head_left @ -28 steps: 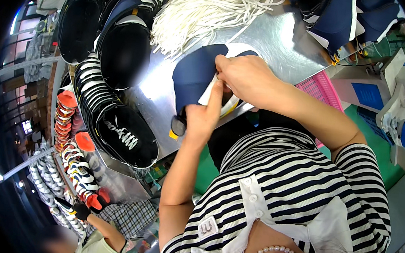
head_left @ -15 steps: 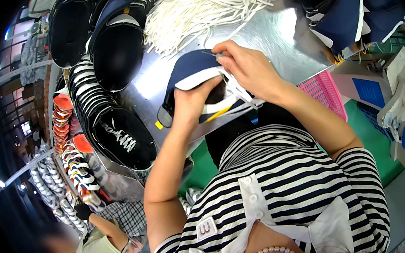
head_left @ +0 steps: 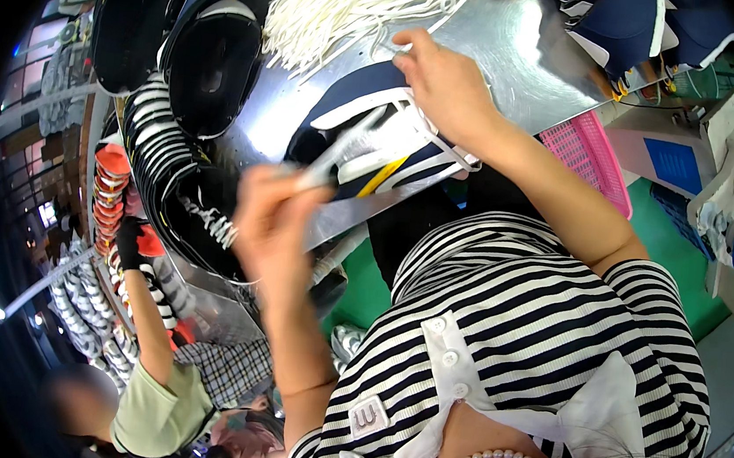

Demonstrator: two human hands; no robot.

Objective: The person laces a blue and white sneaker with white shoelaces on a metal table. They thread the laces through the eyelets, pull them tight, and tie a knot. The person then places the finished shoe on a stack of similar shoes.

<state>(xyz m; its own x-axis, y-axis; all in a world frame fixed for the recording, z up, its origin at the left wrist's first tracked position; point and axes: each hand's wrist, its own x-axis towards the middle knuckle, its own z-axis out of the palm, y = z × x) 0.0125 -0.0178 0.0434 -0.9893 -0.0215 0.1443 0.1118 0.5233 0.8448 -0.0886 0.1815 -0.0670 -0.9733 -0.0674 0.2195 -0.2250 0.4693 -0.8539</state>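
Left fingers (head_left: 260, 185) pinch a white lace (head_left: 346, 146) over a navy shoe (head_left: 356, 89); whether right fingers (head_left: 418, 40) grip, I cannot tell

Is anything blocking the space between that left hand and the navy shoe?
Nothing visible blocks it; only a blurred white strand runs from the left hand to the navy shoe.

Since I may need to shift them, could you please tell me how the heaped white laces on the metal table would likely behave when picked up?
The white laces are probably floppy, since the strands bend and curve. They look light, being thin and loosely heaped. Some may snag or trail, as many lie crossed.
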